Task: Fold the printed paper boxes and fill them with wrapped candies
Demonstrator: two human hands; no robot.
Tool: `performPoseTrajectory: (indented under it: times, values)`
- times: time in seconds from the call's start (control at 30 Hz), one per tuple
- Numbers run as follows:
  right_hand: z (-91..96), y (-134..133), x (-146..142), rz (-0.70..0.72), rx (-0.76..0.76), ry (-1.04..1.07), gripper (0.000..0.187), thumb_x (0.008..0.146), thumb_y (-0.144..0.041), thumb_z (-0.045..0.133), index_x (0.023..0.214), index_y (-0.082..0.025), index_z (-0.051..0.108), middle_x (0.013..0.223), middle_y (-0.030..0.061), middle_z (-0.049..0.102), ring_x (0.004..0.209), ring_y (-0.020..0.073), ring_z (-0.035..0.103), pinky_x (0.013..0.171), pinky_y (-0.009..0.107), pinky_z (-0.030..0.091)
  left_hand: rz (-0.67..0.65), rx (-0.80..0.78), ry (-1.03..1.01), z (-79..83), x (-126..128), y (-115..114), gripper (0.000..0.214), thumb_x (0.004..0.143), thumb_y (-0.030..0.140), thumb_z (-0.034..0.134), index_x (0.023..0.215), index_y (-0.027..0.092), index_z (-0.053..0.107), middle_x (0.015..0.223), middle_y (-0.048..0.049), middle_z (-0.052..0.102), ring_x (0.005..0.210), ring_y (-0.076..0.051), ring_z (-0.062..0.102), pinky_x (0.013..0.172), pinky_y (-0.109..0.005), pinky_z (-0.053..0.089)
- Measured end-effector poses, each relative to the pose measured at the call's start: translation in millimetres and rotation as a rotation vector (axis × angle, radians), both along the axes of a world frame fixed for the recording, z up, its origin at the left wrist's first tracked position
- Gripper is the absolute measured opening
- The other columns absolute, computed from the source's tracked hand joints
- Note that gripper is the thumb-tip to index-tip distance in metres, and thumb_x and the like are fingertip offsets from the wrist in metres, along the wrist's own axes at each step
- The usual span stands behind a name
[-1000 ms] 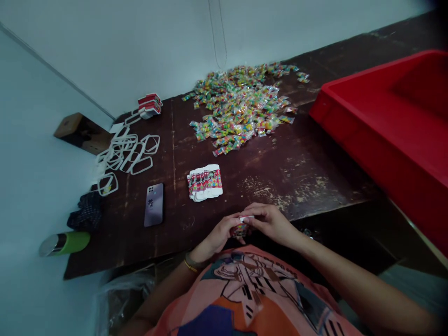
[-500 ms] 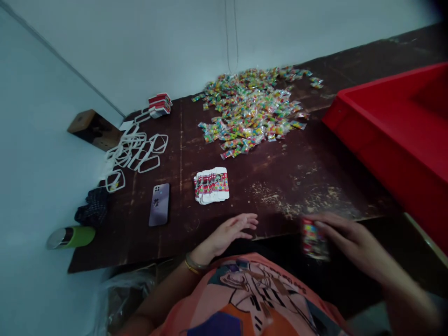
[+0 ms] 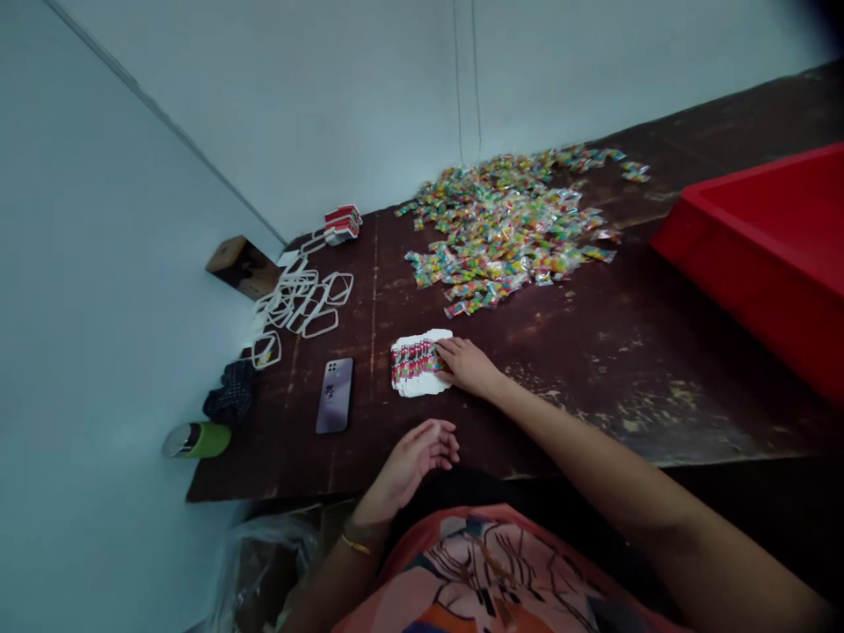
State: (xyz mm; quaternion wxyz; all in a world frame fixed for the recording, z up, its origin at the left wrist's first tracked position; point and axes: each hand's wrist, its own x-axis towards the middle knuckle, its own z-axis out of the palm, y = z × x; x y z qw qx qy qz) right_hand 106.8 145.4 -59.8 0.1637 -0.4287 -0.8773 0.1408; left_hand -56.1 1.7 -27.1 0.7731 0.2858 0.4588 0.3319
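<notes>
My right hand (image 3: 467,365) reaches forward across the dark wooden table (image 3: 580,352), and its fingertips rest on the right edge of a fanned stack of flat printed cards (image 3: 415,362). Its fingers are bent onto the top card. My left hand (image 3: 417,455) hovers at the table's near edge with loosely curled fingers and nothing in it. A large heap of small colourful sachets (image 3: 507,230) lies farther back on the table.
A purple phone (image 3: 334,395) lies left of the cards. White plastic frames (image 3: 300,299) and a small red-and-white stack (image 3: 341,223) sit at the back left. A green bottle (image 3: 198,439) and dark cloth (image 3: 230,400) lie at the left edge. A red bin (image 3: 771,255) stands right.
My right hand carried a small colourful packet off to the right, then came back without it and reached the card stack. My left hand let go and stayed near the table edge.
</notes>
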Motion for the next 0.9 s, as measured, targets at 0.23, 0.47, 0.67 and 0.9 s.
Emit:
performPoseTrajectory:
  times: [0.23,0.47,0.67,0.9]
  values:
    - [10.0,-69,22,0.190,0.044,-0.006,0.025,0.094,-0.022,0.047,0.111,-0.017,0.064,0.114,0.0111,0.065,0.094,0.0216,0.058,0.085,0.034,0.045,0.101,-0.140,-0.307,-9.4,3,19,0.050,0.083,0.051,0.052,0.117,0.015,0.057,0.113,-0.0146,0.064,0.103,-0.026,0.059,0.088,-0.040,0.043]
    - [8.3,-143,54,-0.135,-0.054,0.432,0.028,0.089,-0.026,0.056,0.116,-0.021,0.062,0.124,0.0107,0.059,0.112,0.0253,0.048,0.096,0.045,0.041,-0.113,-0.223,-0.101,-26.2,38,12,0.033,0.051,0.006,0.056,0.082,0.009,0.067,0.074,-0.0080,0.069,0.069,-0.019,0.063,0.069,-0.031,0.045]
    - [30.7,-125,72,0.003,-0.489,0.593,0.013,0.078,-0.032,0.070,0.078,-0.019,0.067,0.126,0.0088,0.056,0.120,0.0254,0.046,0.101,0.043,0.036,-0.351,-0.191,-0.003,-10.9,56,-2,0.016,0.053,0.014,0.064,0.069,0.011,0.063,0.065,-0.0045,0.065,0.059,-0.016,0.058,0.059,-0.027,0.043]
    - [32.8,-124,88,0.228,-0.882,0.745,0.026,0.083,-0.037,0.065,0.067,-0.015,0.063,0.090,0.0026,0.060,0.082,0.0143,0.057,0.077,0.027,0.045,-0.414,0.141,0.228,-3.4,61,-10,0.032,0.063,0.036,0.077,0.066,0.012,0.057,0.059,0.0037,0.051,0.055,-0.008,0.045,0.054,-0.022,0.035]
